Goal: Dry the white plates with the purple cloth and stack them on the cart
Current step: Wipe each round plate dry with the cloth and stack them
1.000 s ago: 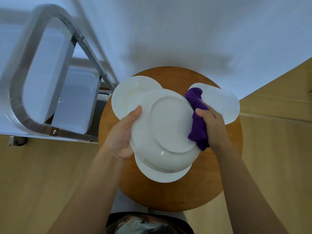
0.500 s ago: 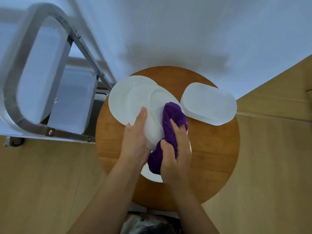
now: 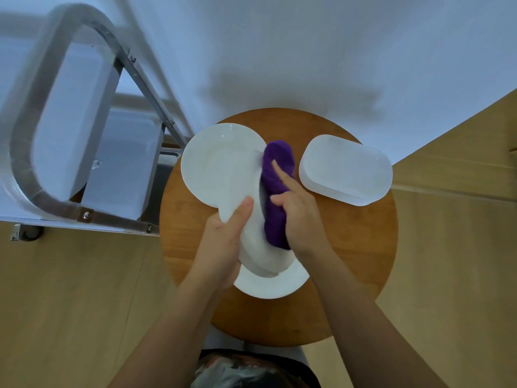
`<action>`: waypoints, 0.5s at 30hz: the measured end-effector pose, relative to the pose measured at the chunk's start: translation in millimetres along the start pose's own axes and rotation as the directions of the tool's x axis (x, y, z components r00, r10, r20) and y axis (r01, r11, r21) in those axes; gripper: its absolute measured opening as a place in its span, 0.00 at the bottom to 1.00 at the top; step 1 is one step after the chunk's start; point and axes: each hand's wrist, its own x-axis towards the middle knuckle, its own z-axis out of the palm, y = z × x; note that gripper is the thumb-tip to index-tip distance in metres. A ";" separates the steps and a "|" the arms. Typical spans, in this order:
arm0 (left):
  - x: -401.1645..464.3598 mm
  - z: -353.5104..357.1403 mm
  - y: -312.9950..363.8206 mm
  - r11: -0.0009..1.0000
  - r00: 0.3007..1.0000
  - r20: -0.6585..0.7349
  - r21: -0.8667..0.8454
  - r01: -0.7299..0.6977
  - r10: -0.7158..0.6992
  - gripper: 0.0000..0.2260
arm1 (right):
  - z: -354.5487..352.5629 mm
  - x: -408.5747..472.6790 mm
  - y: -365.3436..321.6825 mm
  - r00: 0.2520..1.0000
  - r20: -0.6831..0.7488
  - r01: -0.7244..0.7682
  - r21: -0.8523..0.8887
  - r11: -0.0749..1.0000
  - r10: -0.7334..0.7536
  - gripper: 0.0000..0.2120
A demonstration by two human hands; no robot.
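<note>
Head view: metal cart (image 3: pixel 58 152) at far left, w/ a white tray on its top. Round wood table (image 3: pixel 361 247) sits just right of it, against a white wall. On the table: oval plate stack (image 3: pixel 347 172) at right, round plate (image 3: pixel 215 161) at left, another plate (image 3: pixel 277 284) at the near edge. Held plate (image 3: pixel 251 219) is tilted on edge above them; left hand (image 3: pixel 223 242) grips its near-left rim, thumb on top. Right hand (image 3: pixel 299 217) clutches the purple cloth (image 3: pixel 277 191) and presses it to the plate's right face, 1 finger extended along the cloth.
</note>
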 end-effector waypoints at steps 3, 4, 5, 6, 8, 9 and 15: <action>2.1 -5.6 2.5 1.000 0.999 -0.033 0.003 0.003 -0.003 0.18 | 4.3 -19.4 8.6 0.991 0.127 0.045 -0.040 0.998 -0.040 0.17; 3.1 -7.7 2.7 1.000 0.999 -0.050 -0.015 0.009 -0.010 0.18 | 4.8 -26.7 13.4 0.988 0.144 0.068 -0.042 0.997 -0.061 0.18; 3.8 -9.8 3.6 0.999 0.998 -0.064 -0.036 0.018 -0.020 0.16 | 3.9 -35.8 17.9 0.986 0.148 0.086 -0.030 0.996 -0.081 0.18; 5.0 -12.5 4.0 0.999 0.997 -0.073 -0.045 0.022 -0.025 0.13 | 1.7 -43.5 18.7 0.987 0.138 0.081 -0.009 0.997 -0.078 0.17; 5.2 -17.9 7.0 1.000 0.997 -0.071 -0.002 0.026 -0.026 0.10 | -12.7 -47.9 21.7 0.998 0.057 -0.036 0.015 0.999 0.035 0.12; 4.4 -20.4 8.3 0.999 0.998 -0.057 0.019 0.028 -0.027 0.11 | -22.6 -43.9 22.7 0.990 -0.007 -0.138 -0.005 0.990 0.138 0.13; -8.0 -15.5 -1.2 0.967 0.994 0.108 0.254 -0.022 -0.006 0.22 | -58.5 -23.2 15.4 0.791 -0.309 -0.439 0.314 0.842 0.528 0.04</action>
